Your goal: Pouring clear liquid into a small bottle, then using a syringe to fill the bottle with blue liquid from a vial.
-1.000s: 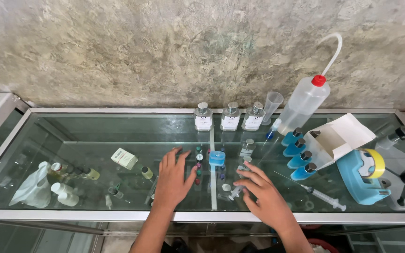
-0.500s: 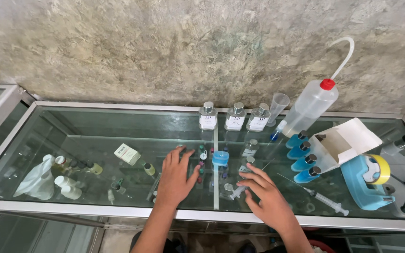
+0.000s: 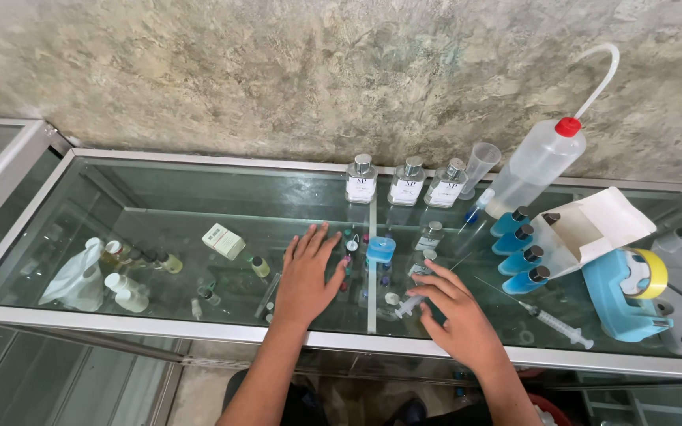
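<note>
My left hand (image 3: 308, 278) lies flat on the glass counter top (image 3: 199, 197) with its fingers spread and nothing in it. My right hand (image 3: 458, 317) is to its right, fingers curled, with thumb and forefinger pinching a small clear syringe (image 3: 406, 306) that lies on the glass. Between and beyond the hands stand a small blue-capped container (image 3: 380, 251) and a small clear bottle (image 3: 431, 235).
Three clear silver-capped bottles (image 3: 406, 181), a plastic measuring cup (image 3: 481, 164) and a red-capped wash bottle (image 3: 535, 167) stand at the back. At the right are several blue bottles (image 3: 516, 246), an open white carton (image 3: 597, 227), a blue tape dispenser (image 3: 623, 296) and a long syringe (image 3: 556, 320). Vials and a white box (image 3: 224, 241) lie inside the case.
The view has shifted slightly. My right hand's fingers have drawn in around the small syringe. My left hand stays flat in place.
</note>
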